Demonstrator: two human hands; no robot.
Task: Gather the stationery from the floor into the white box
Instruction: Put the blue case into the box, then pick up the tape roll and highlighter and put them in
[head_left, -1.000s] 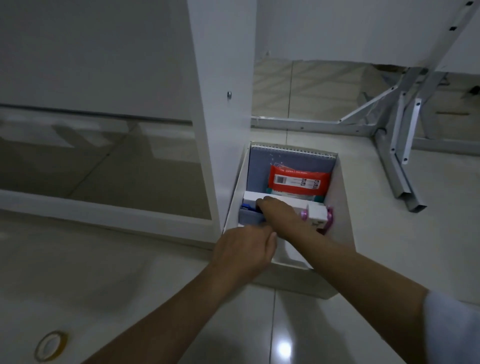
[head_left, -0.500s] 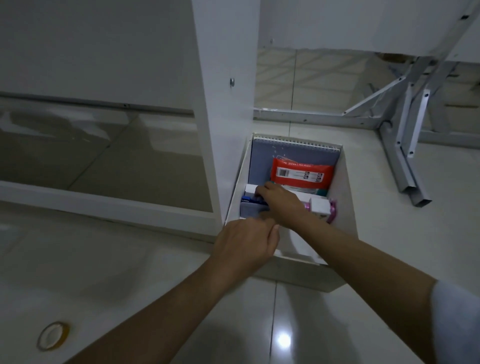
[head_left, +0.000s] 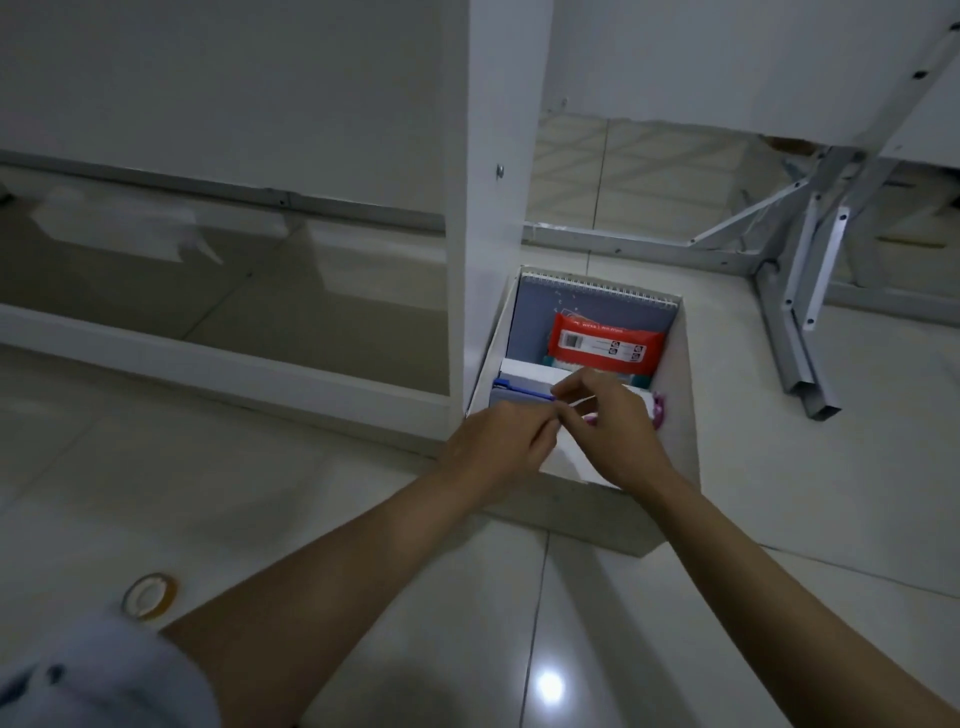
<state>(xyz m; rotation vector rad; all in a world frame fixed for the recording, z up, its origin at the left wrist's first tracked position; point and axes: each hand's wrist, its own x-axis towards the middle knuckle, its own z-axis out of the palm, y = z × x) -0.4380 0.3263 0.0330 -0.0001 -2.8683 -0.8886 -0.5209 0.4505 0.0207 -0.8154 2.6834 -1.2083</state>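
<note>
The white box (head_left: 680, 395) stands on the floor against a white furniture panel. Inside it are a grey-blue spiral notebook (head_left: 535, 322), a red packet (head_left: 605, 345), a white carton (head_left: 524, 371), a blue pen (head_left: 519, 387) and a pink-purple item (head_left: 658, 410). My left hand (head_left: 498, 447) and my right hand (head_left: 618, 431) meet fingertip to fingertip over the box's near left part. A thin pale stick (head_left: 577, 402) runs between them, pinched by both. A roll of yellowish tape (head_left: 149, 595) lies on the floor at lower left.
The white furniture panel (head_left: 498, 234) rises just left of the box, with a low white rail (head_left: 208, 364) running left from it. A grey metal table frame (head_left: 795, 332) stands on the tiles to the right. The floor is glossy pale tile.
My right hand has lifted off the white carton in the box and come back to my left hand's fingertips. The left hand has risen slightly from the box's edge.
</note>
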